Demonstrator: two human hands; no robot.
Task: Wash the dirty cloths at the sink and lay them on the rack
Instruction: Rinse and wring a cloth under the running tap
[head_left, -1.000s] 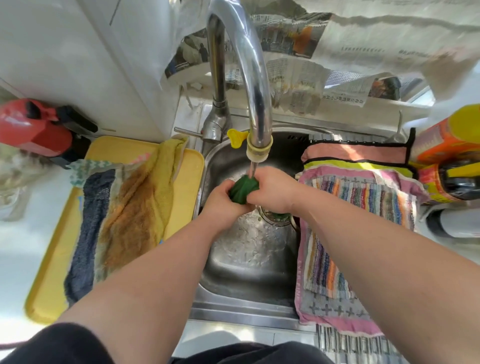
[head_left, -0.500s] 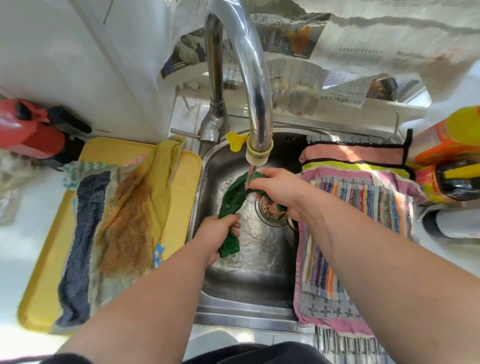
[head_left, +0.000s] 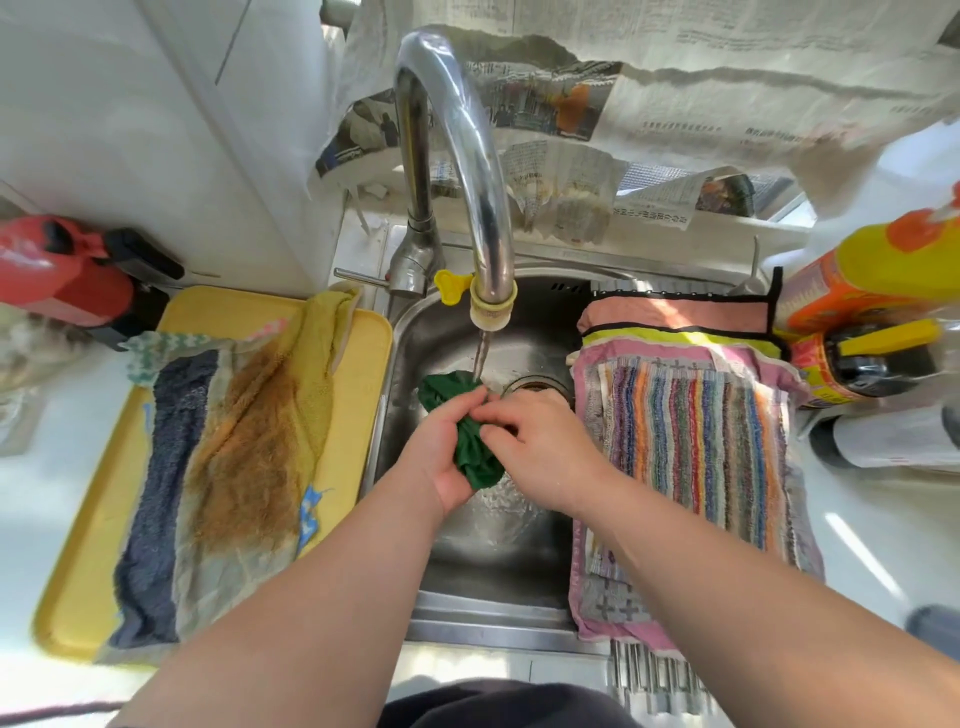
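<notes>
Water is running from the faucet (head_left: 470, 171) onto the top fold of the green cloth (head_left: 475, 452), which is sitting bunched between both hands over the middle of the sink (head_left: 483, 618), just left of the drain (head_left: 535, 387).

The risk I'm seeing is that the stream is striking only that upper fold, so the lower wad may be going unrinsed. A hard squeeze could also be sending spray over the sink's left rim onto the yellow tray (head_left: 358, 410). It could equally go right, onto the striped cloth (head_left: 691, 431) lying on the rack (head_left: 654, 675). The wet wad might also be slipping loose toward the drain.

The left hand (head_left: 434, 452) is wrapping the cloth from the left, fingers curled over it. The right hand (head_left: 545, 447) is coming in knuckles up, fingertips pinching the cloth's right side. Both forearms are reaching in across the sink's near edge.
</notes>
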